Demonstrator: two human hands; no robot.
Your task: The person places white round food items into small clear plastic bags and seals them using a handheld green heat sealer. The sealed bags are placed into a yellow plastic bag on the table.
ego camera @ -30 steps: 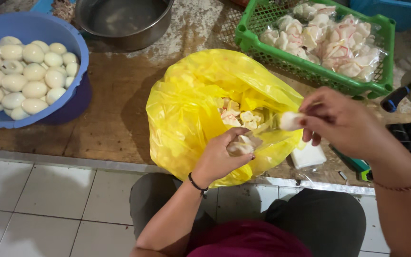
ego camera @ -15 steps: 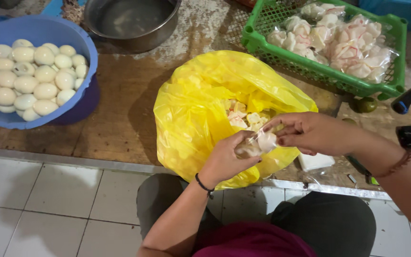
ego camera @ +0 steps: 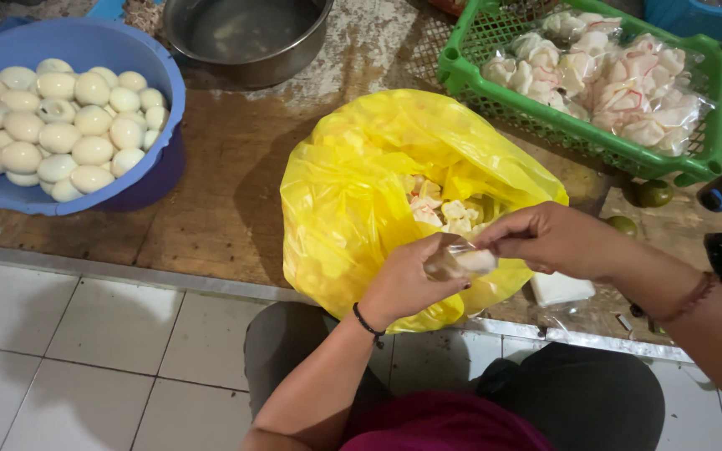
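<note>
A yellow plastic bag (ego camera: 361, 192) lies open on the wooden counter, with pale food pieces (ego camera: 449, 209) showing in its mouth. In front of the bag my left hand (ego camera: 407, 284) holds a small clear plastic bag (ego camera: 453, 260) with a pale piece inside. My right hand (ego camera: 549, 242) meets it from the right, fingertips pinched at the small bag's opening. A black band sits on my left wrist and a reddish one on my right.
A blue basin (ego camera: 148, 71) of peeled eggs (ego camera: 52, 125) stands at the left. A steel bowl (ego camera: 244, 33) is behind it. A green crate (ego camera: 495, 88) with clear packets of food sits at the back right. Small green limes (ego camera: 653, 194) and a white block (ego camera: 561, 288) lie near the counter's metal edge.
My right hand, raised a second ago with a pale piece, has come down and left to the small bag in my left hand. The view has shifted slightly.
</note>
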